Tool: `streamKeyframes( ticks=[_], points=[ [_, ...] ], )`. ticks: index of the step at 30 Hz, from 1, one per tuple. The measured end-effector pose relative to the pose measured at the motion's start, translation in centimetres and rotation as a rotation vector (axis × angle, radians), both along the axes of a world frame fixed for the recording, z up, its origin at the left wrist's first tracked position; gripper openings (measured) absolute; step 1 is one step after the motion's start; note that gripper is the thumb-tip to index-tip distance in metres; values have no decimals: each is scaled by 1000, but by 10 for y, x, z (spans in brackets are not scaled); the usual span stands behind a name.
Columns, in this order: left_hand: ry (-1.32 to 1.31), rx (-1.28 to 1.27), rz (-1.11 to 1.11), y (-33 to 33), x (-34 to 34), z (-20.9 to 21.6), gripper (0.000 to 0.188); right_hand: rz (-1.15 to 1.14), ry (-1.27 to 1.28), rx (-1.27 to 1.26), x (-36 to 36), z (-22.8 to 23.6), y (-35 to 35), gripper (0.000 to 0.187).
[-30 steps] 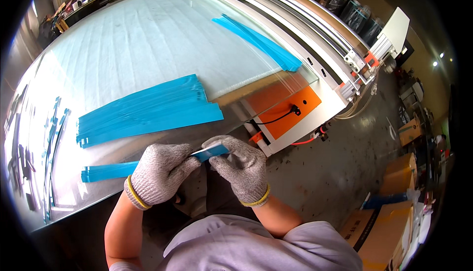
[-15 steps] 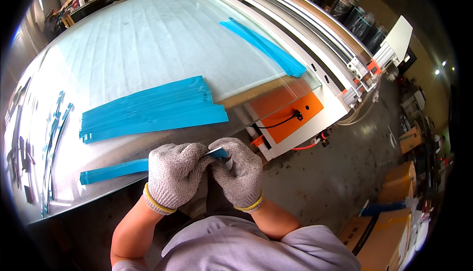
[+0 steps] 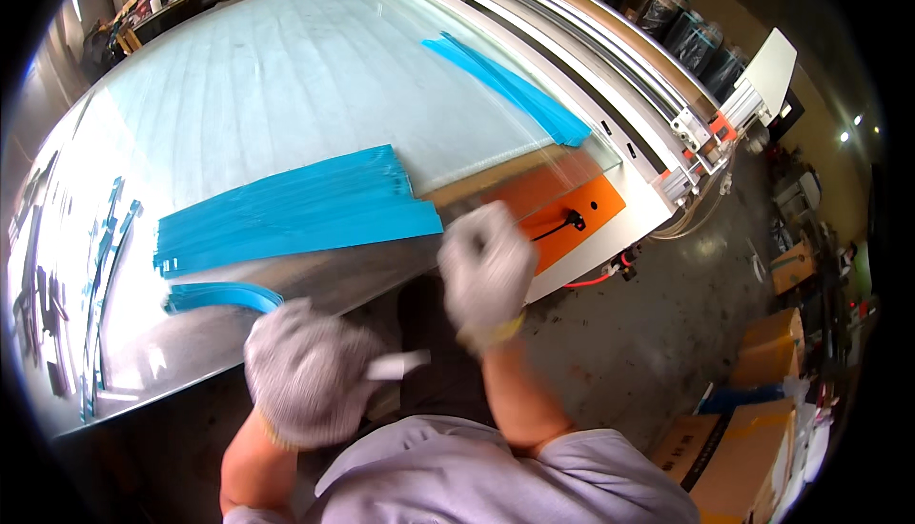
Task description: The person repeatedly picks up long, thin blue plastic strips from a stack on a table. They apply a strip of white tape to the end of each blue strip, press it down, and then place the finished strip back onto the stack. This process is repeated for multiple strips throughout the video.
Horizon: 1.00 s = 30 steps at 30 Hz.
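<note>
Two grey knitted-gloved hands are working apart at the near edge of the long glass-topped table (image 3: 286,95). The left hand (image 3: 310,386) is pinching a curved blue plastic strip (image 3: 224,295), with a pale strip end (image 3: 398,364) sticking out, seemingly peeling it; the right hand (image 3: 488,272) is hovering blurred, grip unclear, beside the flat stack of blue strips (image 3: 295,210).

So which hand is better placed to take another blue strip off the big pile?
Probably the right hand: it hovers empty beside the pile of blue strips, while the left hand sits lower, holding a pale strip.

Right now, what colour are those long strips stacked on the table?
Bright blue strips, clearest in the head view.
</note>
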<state>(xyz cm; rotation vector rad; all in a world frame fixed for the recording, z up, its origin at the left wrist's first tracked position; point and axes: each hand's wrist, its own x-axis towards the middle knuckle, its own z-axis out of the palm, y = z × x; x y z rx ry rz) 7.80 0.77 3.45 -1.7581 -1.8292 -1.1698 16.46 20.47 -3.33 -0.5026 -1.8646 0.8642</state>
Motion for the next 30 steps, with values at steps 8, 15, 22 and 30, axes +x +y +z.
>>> streamKeyframes(
  ticks=[8,15,22,30],
  points=[
    [-71,-240,182,16,-22,-21,18,604,117,-162,7,16,-16,40],
    [15,-359,268,8,-33,-40,15,596,202,-22,10,2,-14,41],
    [169,-322,439,-57,-60,-58,20,476,287,-89,57,-25,24,41],
    [363,-264,487,-77,-45,-55,27,394,328,-165,74,-40,34,44]
  ],
)
